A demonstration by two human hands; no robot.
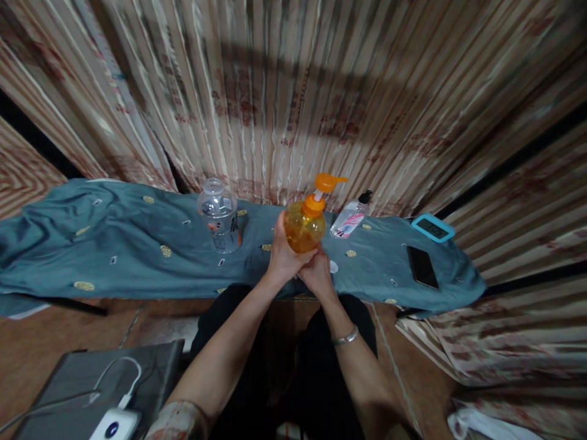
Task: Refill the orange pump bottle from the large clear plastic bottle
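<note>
An amber pump bottle (300, 229) with an orange pump head is held over the middle of the cloth, tilted a little to the right. My left hand (285, 253) wraps round its left side, fingers closed on it. My right hand (316, 269) is closed low against the bottle's base; its fingers are partly hidden. Left of the hands stands a clear, capless plastic bottle (220, 220) with printed lettering. To the right is a small clear bottle (349, 219) with a black pump and a pink label. A small white round thing (334, 267) lies beside my right hand.
A blue-green cloth (137, 244) with pineapple prints covers the narrow table. On its right end are a blue-rimmed digital clock (433, 228) and a black phone (422, 267). Patterned curtains (275, 91) hang close behind. At lower left, a white device (117, 425) with a cable rests on a grey surface.
</note>
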